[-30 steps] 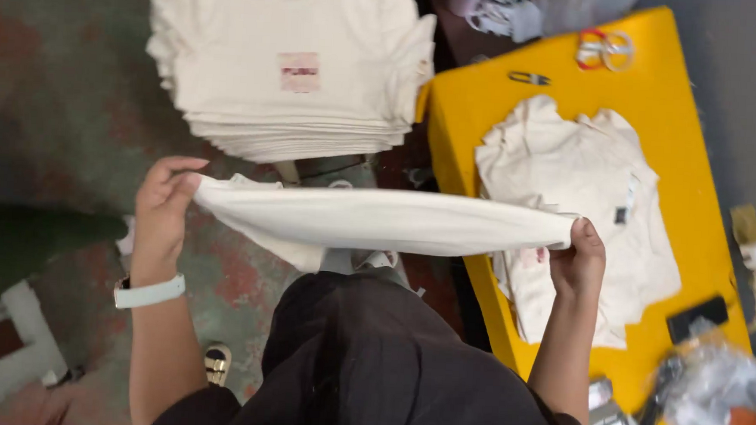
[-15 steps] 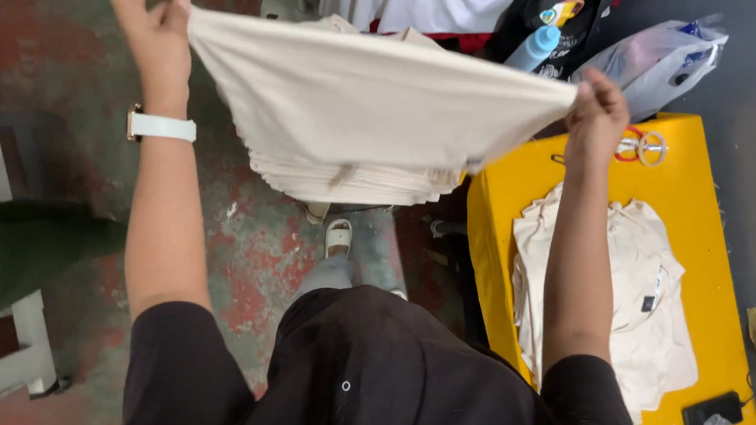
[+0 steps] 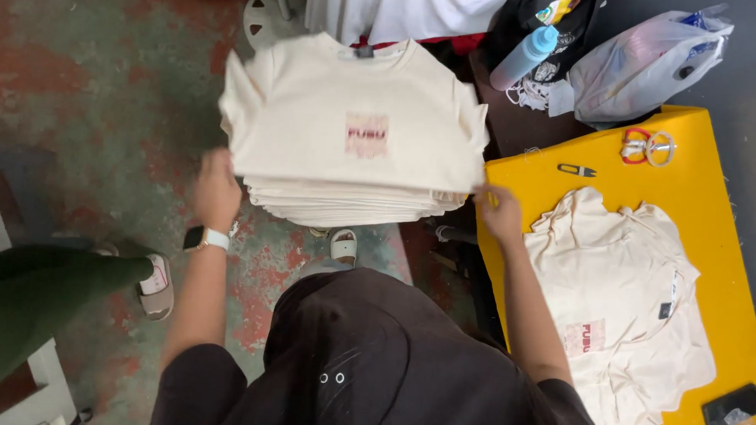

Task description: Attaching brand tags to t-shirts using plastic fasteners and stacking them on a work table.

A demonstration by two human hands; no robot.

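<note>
A folded cream T-shirt [image 3: 357, 116] lies flat atop a stack of folded shirts [image 3: 352, 204], collar pointing away from the person, long axis running left to right. The stack stands over a worn red-and-green floor [image 3: 100, 94], beside a yellow table [image 3: 708, 169] (more cream shirts [image 3: 624, 294] lie there). The left hand [image 3: 217, 188], blurred, and right hand [image 3: 500, 212] touch the stack's front corners, fingers loosely curled, gripping nothing.
</note>
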